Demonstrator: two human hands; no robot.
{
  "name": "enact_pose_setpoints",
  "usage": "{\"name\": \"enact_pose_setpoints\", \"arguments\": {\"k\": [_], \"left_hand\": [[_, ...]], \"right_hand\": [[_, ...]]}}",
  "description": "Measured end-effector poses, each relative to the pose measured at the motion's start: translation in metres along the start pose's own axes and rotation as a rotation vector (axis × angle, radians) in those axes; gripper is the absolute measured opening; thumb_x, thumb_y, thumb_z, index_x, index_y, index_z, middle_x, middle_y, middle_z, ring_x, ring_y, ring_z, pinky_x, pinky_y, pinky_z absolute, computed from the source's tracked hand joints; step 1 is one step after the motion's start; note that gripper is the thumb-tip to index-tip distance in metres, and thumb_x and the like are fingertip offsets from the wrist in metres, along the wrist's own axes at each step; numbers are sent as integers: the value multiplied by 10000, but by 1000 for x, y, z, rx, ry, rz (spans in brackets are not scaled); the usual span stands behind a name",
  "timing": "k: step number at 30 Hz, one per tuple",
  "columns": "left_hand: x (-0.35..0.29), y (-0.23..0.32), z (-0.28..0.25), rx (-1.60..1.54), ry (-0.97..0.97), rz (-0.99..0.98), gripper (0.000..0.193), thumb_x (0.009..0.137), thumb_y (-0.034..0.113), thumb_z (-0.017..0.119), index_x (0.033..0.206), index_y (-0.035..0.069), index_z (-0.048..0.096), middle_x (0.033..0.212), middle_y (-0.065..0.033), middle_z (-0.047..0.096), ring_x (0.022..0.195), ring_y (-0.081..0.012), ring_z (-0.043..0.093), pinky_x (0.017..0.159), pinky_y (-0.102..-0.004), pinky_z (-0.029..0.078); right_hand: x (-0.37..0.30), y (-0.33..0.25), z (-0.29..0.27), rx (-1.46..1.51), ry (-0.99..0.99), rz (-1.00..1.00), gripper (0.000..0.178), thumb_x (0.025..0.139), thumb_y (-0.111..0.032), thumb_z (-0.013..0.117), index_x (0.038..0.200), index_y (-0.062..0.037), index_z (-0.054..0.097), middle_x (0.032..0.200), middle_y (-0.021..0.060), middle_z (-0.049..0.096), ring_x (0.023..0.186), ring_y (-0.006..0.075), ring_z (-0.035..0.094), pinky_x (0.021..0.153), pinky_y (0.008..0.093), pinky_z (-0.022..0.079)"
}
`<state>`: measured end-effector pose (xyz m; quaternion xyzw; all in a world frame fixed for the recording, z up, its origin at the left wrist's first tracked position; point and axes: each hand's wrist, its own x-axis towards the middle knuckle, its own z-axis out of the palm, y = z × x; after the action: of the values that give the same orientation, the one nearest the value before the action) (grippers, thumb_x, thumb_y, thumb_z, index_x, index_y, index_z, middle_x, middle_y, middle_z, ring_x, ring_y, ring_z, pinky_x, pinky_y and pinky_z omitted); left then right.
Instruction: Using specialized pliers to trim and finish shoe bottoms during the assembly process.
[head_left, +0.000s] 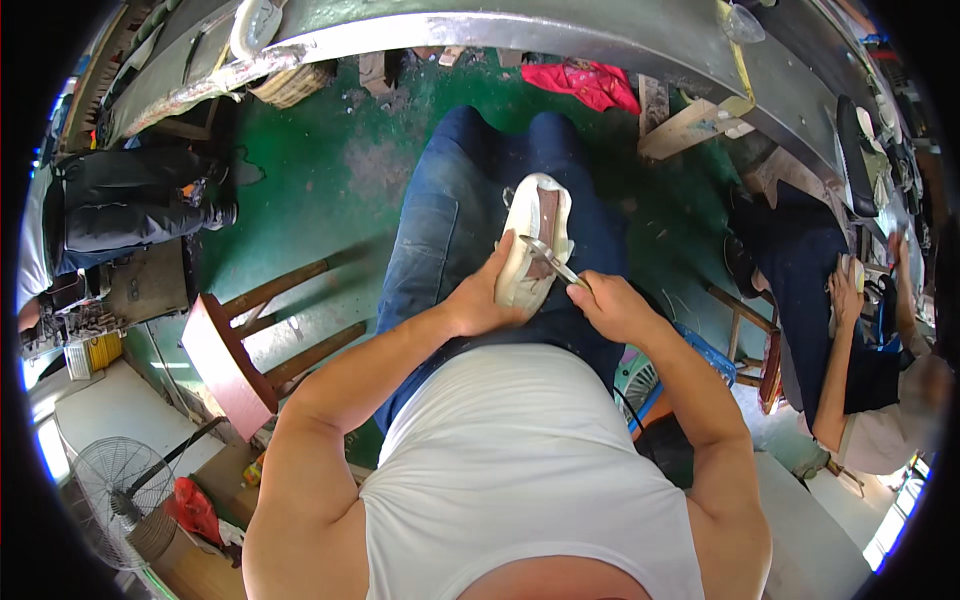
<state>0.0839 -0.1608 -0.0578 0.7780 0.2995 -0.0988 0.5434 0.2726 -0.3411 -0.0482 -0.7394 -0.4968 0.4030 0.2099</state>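
A cream-white shoe (521,225) lies lengthwise over my thighs, its brownish inside facing up. My left hand (484,296) grips the shoe along its left side and near end, with the thumb pointing up its edge. In my right hand (612,305) is a silver metal hand tool (560,268) with a rounded, curved head. That head reaches over the shoe's opening; whether it touches the inside cannot be made out, nor can the tool's exact kind. My fingers hide most of its handle.
A metal-edged workbench (420,30) curves across the far side. To the left stands a wooden stool (228,368), with a fan (115,490) behind it. Red cloth (580,86) lies on the green floor. Another person (850,300) sits at the right; someone in dark trousers (135,205) is at the left.
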Motion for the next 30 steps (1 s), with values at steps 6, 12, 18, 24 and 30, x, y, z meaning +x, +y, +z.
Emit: {"name": "enact_pose_setpoints", "arguments": {"k": [6,12,18,24,30], "left_hand": [[-9,55,-62,476,72,67,920,745,205,805,1499,50,302,1266,-277,612,1126,-401,635,963,-412,506],[22,88,-95,-352,284,523,617,782,79,815,1289,12,469,1096,-138,684,991,-194,662,855,-347,552],[102,53,-58,-201,-41,7,463,844,266,784,1151,-47,635,1040,-112,698,894,-171,662,803,-319,542],[12,-9,-16,158,279,349,370,812,206,757,1094,-19,676,918,-200,705,831,-337,702,716,-388,551],[-6,2,3,204,413,397,140,924,79,626,963,-26,710,842,-185,693,694,-301,683,639,-361,531]], "right_hand": [[-21,24,15,450,191,107,372,1042,-327,464,997,16,600,795,117,656,732,236,643,711,345,505],[-27,34,31,716,307,173,368,1049,-328,468,1042,11,611,787,64,654,734,131,630,686,278,499],[-29,22,7,497,190,214,273,999,-237,553,1078,19,606,844,83,659,734,145,625,695,291,500],[-37,-4,-19,278,-46,125,285,936,-175,609,1137,27,602,877,133,663,762,189,630,717,329,504],[-9,-38,-41,123,-194,4,312,936,-223,602,1117,30,582,954,224,663,890,394,646,788,437,504]]}}
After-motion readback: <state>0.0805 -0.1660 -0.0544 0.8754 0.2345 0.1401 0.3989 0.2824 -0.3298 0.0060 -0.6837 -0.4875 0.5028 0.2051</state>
